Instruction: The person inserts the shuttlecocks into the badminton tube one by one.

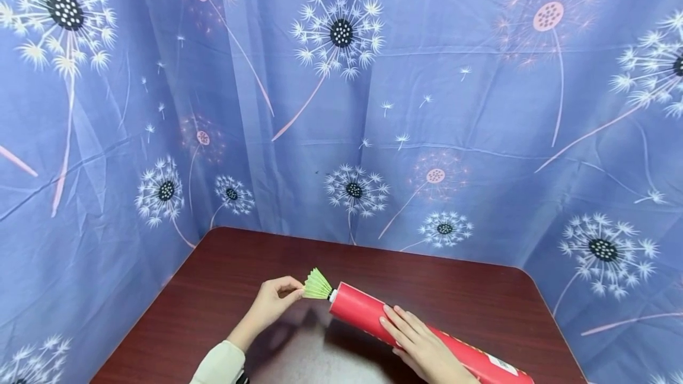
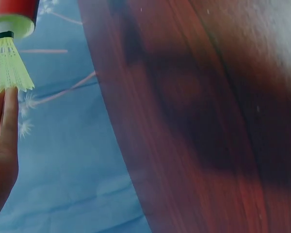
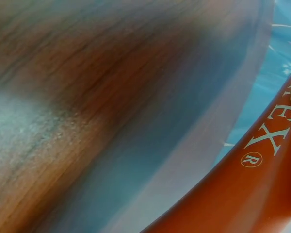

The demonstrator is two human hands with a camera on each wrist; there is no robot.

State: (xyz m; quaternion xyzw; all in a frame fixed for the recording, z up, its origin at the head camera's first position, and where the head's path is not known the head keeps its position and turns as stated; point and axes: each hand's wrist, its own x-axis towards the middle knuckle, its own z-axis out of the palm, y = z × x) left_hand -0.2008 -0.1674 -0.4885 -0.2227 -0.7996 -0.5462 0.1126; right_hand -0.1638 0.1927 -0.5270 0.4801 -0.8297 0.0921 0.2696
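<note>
Between the thumb and fingertips of my left hand [image 1: 273, 302] is the skirt edge of a yellow-green shuttlecock [image 1: 317, 285]. Its white cork, ringed by a black band, points right at the near end of a long red shuttlecock tube [image 1: 360, 307]. The left wrist view shows the shuttlecock [image 2: 8, 63] with its cork at the tube's open mouth [image 2: 24, 26]. My right hand [image 1: 418, 342] holds the tube around its middle, fingers laid over the top; the thumb is hidden in the head view. White lettering shows on the tube [image 3: 242, 194] in the right wrist view.
A dark reddish-brown wooden table [image 1: 256, 253] lies beneath, with a bright glare patch near its front. Blue curtain cloth [image 1: 299, 194] printed with dandelions stands behind and along both sides. A white label [image 1: 503, 365] is on the tube's far right part.
</note>
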